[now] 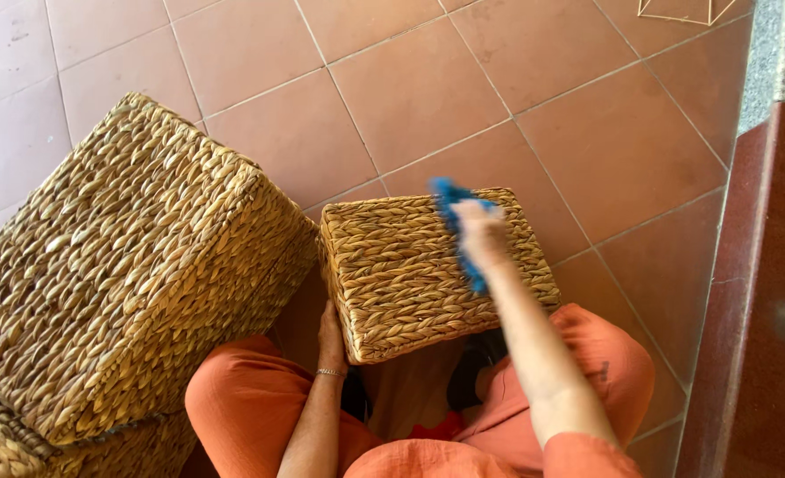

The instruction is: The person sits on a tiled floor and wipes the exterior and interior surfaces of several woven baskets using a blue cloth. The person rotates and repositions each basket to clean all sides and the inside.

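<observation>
A small woven straw basket [401, 270] rests upside down over my lap, bottom face up. My right hand [481, 232] is blurred with motion and holds a blue cloth [452, 202] against the basket's far right part. My left hand [328, 341] presses the basket's near left side, with a thin bracelet on the wrist. I sit in orange clothes on the tiled floor.
A large woven straw basket [118, 265] lies tilted at the left, touching the small one. Another woven piece [3, 451] shows at the bottom left corner. Terracotta floor tiles [428, 88] spread ahead. A dark red stone ledge [764, 310] runs along the right.
</observation>
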